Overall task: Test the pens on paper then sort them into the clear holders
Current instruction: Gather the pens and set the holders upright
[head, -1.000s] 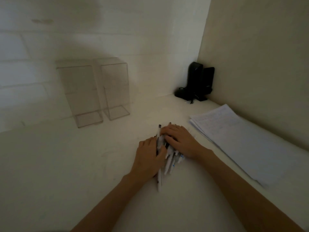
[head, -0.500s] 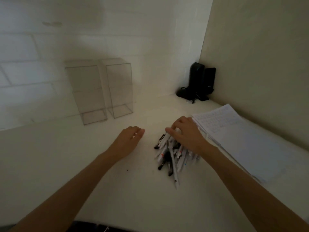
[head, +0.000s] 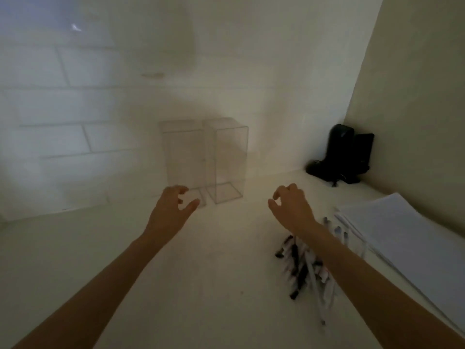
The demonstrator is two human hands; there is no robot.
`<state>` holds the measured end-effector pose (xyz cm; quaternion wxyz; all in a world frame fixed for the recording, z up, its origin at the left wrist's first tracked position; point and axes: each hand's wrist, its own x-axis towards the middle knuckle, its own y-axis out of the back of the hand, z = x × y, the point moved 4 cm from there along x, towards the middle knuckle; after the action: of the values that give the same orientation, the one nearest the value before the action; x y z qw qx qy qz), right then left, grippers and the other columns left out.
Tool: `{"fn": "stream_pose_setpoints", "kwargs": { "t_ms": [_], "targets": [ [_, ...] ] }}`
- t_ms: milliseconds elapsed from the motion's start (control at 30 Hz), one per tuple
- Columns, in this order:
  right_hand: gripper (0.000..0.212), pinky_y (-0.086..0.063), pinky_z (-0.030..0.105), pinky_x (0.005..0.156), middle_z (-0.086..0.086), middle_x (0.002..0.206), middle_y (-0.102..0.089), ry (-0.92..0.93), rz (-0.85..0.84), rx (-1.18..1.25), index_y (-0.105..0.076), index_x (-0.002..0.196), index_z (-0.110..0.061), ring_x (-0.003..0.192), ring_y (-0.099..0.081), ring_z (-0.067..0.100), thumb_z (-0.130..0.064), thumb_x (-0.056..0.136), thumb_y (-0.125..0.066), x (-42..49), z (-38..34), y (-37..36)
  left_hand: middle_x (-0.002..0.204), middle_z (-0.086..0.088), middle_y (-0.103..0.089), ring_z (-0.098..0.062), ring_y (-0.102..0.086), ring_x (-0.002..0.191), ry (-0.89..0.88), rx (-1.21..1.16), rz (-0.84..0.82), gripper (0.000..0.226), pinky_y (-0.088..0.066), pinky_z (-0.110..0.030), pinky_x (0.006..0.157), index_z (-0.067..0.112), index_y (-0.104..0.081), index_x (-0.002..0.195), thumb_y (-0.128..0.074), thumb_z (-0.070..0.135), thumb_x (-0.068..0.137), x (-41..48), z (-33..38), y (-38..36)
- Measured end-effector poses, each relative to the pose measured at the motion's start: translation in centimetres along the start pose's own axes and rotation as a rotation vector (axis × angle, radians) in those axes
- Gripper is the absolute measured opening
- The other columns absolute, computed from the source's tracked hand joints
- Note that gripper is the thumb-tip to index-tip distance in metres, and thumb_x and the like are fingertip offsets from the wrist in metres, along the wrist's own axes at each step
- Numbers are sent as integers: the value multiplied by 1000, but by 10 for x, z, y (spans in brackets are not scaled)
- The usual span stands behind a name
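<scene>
Both arms stretch forward over the pale table (head: 214, 285), and both hands hover above it. The left hand (head: 171, 210) is at about eleven o'clock from the table's middle. Its grip is open and empty, with the fingers loosely bent and the thumb spread away from them. In this view it overlaps the lower front corner of the left holder (head: 183, 152); the blur hides whether the fingertips touch the clear wall. The right hand (head: 292, 207) is at about one o'clock, well apart from the left. Its grip is also open and holds nothing, with the fingers curved downward and the thumb pointing toward nine o'clock.

The two clear holders stand upright at twelve o'clock against the tiled wall (head: 75, 109). The right holder (head: 226, 159) is just at three o'clock of the left one, either touching it or very nearly so.

The pens (head: 302, 268) lie in a loose heap on the table at four o'clock. The right forearm passes over the heap and hides part of it, and a few pens stick out toward six o'clock. At three o'clock of the heap lies a stack of paper (head: 402, 230) along the side wall, with some pens just beside its edge. A black device (head: 344, 154) stands in the corner at two o'clock, well apart from the holders.
</scene>
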<state>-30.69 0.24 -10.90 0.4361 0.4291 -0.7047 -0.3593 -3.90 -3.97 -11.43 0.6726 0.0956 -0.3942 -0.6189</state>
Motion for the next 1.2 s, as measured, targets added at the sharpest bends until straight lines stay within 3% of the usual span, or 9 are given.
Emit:
{"fn": "stream_pose_setpoints", "kwargs": {
  "t_ms": [167,267,333,433,700,933,1033,1100,1200],
  "targets": [
    [20,-40,23,82,8,102,-62,100,-233,574,-63,106,-5,91,-56,16,-12,89,-56,21,-88,-32,144,-17,-22,-29,-30,131,117,-133,85,99,-28,-39,108,6,-16,143,-78,29,69,38,-19,9],
    [46,-36,24,99,5,131,-49,33,-356,807,-43,136,-9,118,-48,15,-4,90,-49,14,-127,-64,150,-12,-21,-27,-23,137,65,-179,31,114,-22,-41,112,15,-5,146,-80,40,64,59,-27,-3],
    [56,-29,21,103,6,142,-36,16,-318,885,-30,143,-10,129,-37,13,0,90,-44,12,-138,-73,149,-8,-29,-24,-34,133,31,-252,8,112,-31,-43,108,21,-5,147,-79,42,65,64,-33,-8],
    [64,-24,26,111,3,148,-25,-21,-275,935,-19,148,-14,136,-27,14,-1,90,-44,14,-144,-79,143,-5,-38,-14,-44,121,63,-362,31,97,-36,-30,99,24,-8,146,-74,16,75,59,-40,-9],
    [58,-33,22,102,-4,132,-42,10,-216,956,-34,141,-18,121,-39,6,5,88,-45,-19,-125,-68,142,-4,-40,-17,-45,122,-1,-432,43,92,-40,-39,102,43,-8,138,-72,16,77,20,-33,-3],
    [44,-44,23,93,-10,119,-51,34,-153,962,-43,125,-22,116,-50,14,1,89,-48,-59,-101,-46,125,10,-42,-7,-46,110,-51,-403,67,94,-42,-6,78,37,-9,141,-74,22,75,-32,-11,-2],
    [54,-35,30,106,-8,138,-39,29,-115,1038,-34,142,-21,126,-38,10,-6,92,-49,-62,-105,-30,150,-3,-16,-20,-18,138,-38,-292,9,115,-25,-35,111,30,7,143,-79,36,66,-40,-8,-3],
    [57,-30,29,108,-9,138,-38,36,-116,1121,-33,143,-23,127,-34,7,-3,92,-47,-59,-112,-19,154,-2,0,-18,-4,142,23,-317,-57,129,-13,-43,114,39,19,137,-81,47,55,-33,-10,-7],
    [59,-35,23,104,-7,138,-42,68,-107,1185,-38,141,-20,127,-37,8,4,88,-46,-57,-121,-9,152,-2,-15,-18,-22,138,-41,-394,-108,129,-28,-51,109,54,14,136,-81,60,48,-21,-8,-10]
  ]
}}
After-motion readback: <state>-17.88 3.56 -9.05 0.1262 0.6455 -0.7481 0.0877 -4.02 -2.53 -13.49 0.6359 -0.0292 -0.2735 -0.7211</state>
